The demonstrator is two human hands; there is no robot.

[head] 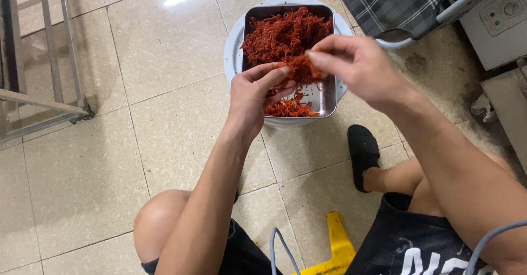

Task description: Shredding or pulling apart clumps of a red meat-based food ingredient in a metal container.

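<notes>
Head view | left hand [253, 92] and right hand [359, 66] each grip clamped on one clump of red shreds [301, 69] above steel tray [328, 96] | step: pulling clump apart | next move calls for opposed pull, loose shreds falling into tray.

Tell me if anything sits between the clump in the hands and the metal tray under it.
Nothing visible does. The left hand and right hand pinch the red shredded clump right above the metal tray, with open air beneath.

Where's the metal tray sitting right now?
In the head view, the metal tray sits top centre, resting on a white round bucket on the tiled floor, just beyond both hands and ahead of the black slipper.
</notes>
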